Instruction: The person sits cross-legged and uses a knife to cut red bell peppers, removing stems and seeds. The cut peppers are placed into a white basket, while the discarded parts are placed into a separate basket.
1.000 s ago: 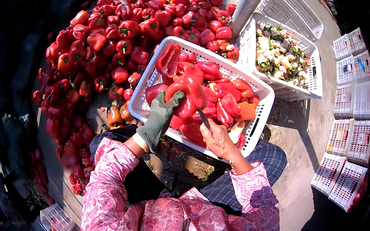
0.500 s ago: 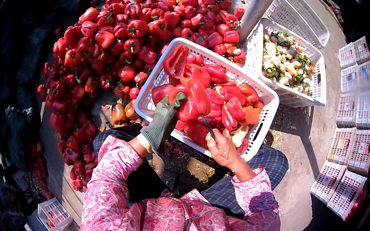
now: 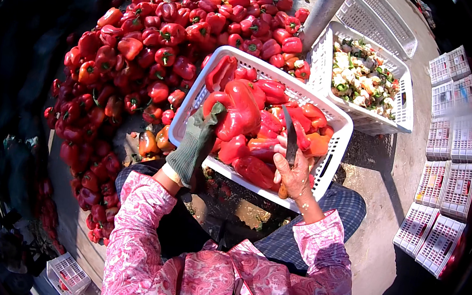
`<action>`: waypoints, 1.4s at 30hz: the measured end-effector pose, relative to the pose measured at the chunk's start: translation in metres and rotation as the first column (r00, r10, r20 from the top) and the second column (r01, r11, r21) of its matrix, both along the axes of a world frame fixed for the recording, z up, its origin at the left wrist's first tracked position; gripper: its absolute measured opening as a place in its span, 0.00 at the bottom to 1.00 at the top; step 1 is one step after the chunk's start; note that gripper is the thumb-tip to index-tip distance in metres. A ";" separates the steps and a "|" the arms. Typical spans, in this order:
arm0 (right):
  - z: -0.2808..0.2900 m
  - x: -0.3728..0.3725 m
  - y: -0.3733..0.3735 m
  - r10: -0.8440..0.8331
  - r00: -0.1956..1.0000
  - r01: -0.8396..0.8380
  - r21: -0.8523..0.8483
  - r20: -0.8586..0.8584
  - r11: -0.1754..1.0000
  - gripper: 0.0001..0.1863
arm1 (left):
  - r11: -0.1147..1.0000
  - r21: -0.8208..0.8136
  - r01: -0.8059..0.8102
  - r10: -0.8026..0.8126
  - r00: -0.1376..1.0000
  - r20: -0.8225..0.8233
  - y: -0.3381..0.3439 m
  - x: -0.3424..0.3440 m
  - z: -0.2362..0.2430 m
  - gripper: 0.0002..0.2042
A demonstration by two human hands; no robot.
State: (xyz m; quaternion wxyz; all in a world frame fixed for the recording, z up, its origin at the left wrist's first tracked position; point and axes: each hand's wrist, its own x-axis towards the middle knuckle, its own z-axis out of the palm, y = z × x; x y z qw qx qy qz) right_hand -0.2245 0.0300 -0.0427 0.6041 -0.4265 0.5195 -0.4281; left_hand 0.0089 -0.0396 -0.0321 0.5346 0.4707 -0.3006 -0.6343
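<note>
My left hand (image 3: 197,140), in a grey-green knitted glove, is closed round a large red bell pepper (image 3: 240,112) held over the left part of a white plastic basket (image 3: 338,136). Red peppers, several of them split or cut, and some orange ones fill the basket, which rests at my legs. My right hand (image 3: 296,177), bare, grips a knife (image 3: 290,136) by its orange-brown handle at the basket's right side, the dark blade pointing up and apart from the held pepper.
A heap of red peppers (image 3: 120,80) spreads over the ground left and ahead. A crate of scraps (image 3: 405,103) stands right of a metal post (image 3: 323,14), with another crate (image 3: 381,21) behind. Crate stacks (image 3: 455,192) line the far right; another crate (image 3: 67,274) is lower left.
The knife has come away from the pepper and swung upright to the right, my right hand moving slightly right. My left hand and its pepper have shifted a little left and up.
</note>
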 end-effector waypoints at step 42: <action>0.008 -0.015 -0.014 0.002 0.936 -0.075 -0.194 -0.351 0.978 0.34 | 0.798 0.268 0.539 -0.353 0.779 -0.518 0.033 -0.006 -0.001 0.31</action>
